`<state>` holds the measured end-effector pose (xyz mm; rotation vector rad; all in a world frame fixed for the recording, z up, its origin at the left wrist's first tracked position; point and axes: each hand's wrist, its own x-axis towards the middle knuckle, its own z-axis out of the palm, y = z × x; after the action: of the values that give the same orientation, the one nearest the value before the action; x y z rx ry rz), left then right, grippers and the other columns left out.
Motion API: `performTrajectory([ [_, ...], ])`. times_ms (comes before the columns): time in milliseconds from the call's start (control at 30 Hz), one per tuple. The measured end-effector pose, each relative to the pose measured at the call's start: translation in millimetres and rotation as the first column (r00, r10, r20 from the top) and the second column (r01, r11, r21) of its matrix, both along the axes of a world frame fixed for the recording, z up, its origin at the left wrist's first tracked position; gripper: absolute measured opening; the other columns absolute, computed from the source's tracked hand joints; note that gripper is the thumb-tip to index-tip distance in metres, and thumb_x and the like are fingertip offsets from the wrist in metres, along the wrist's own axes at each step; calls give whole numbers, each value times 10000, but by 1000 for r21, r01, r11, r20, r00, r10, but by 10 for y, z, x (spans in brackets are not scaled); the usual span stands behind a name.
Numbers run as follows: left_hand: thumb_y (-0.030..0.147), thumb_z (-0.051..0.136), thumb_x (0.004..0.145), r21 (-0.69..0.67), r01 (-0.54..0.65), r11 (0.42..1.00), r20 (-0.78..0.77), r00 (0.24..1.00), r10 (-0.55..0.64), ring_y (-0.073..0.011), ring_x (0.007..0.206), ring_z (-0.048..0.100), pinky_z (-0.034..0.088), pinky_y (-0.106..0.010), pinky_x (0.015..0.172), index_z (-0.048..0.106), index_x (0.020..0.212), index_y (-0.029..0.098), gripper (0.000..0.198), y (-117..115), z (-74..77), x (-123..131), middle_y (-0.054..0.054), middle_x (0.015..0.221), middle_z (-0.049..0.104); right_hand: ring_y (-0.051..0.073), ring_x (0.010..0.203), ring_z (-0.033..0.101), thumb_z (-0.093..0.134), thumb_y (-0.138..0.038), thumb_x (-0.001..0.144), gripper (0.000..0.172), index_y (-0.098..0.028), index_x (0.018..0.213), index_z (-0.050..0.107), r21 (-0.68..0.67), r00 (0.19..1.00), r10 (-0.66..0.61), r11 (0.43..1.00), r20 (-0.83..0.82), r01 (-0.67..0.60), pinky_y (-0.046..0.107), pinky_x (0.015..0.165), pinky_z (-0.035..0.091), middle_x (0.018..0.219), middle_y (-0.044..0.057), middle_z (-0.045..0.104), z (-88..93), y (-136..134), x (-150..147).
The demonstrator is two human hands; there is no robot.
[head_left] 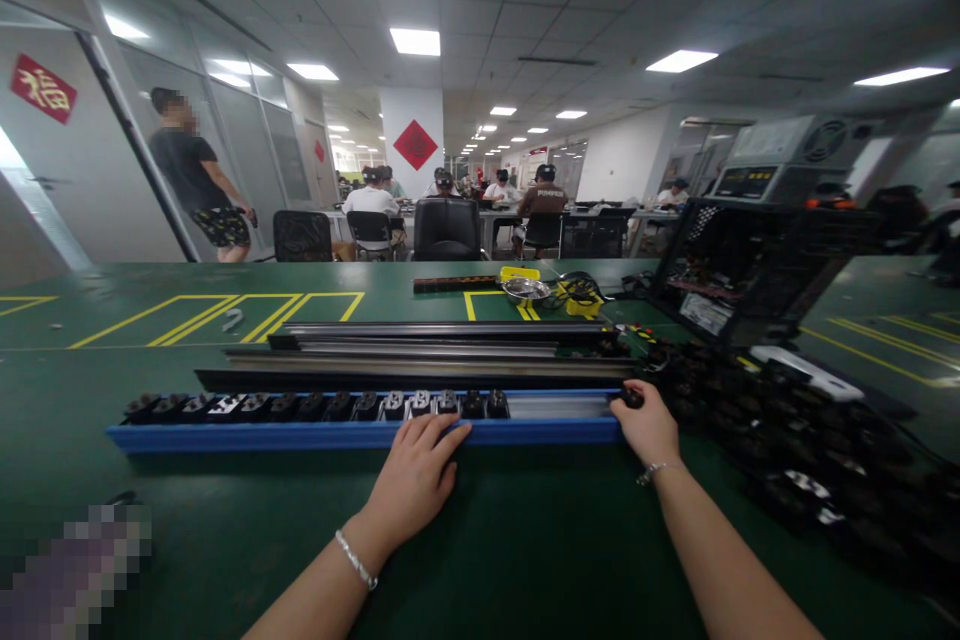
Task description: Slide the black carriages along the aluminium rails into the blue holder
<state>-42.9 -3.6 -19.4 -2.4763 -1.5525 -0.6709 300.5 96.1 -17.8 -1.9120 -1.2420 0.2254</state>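
Note:
A long blue channel rail [360,435] lies across the table with a row of black socket modules [311,407] in its left and middle parts. The rail's right stretch shows a bare pale inside. My left hand [420,460] rests on the near edge of the rail, fingers stretched out beside the last modules. At the rail's right end, my right hand [651,423] is closed on a small black socket module [632,398]. My fingers partly cover that module, and I cannot tell whether it touches the rail.
Behind the blue rail lie several long black rails [435,360]. A heap of black modules [795,440] spreads at the right. Farther back are a metal bowl [527,291], a yellow-and-black cable bundle [581,295] and an open computer case [739,270]. People sit at distant desks; one person stands left.

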Motion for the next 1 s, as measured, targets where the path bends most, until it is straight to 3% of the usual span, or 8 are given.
performTrajectory([
  [1000, 169, 482, 803, -17, -3, 1000, 0, 1000, 3, -230, 1195, 393, 342, -482, 1018, 407, 1303, 325, 530, -9, 23, 0, -7, 1312, 473, 189, 693, 579, 558, -358, 625, 405, -200, 991, 635, 1, 996, -84, 996, 6, 84, 296, 654, 439, 824, 56, 654, -43, 38, 190],
])
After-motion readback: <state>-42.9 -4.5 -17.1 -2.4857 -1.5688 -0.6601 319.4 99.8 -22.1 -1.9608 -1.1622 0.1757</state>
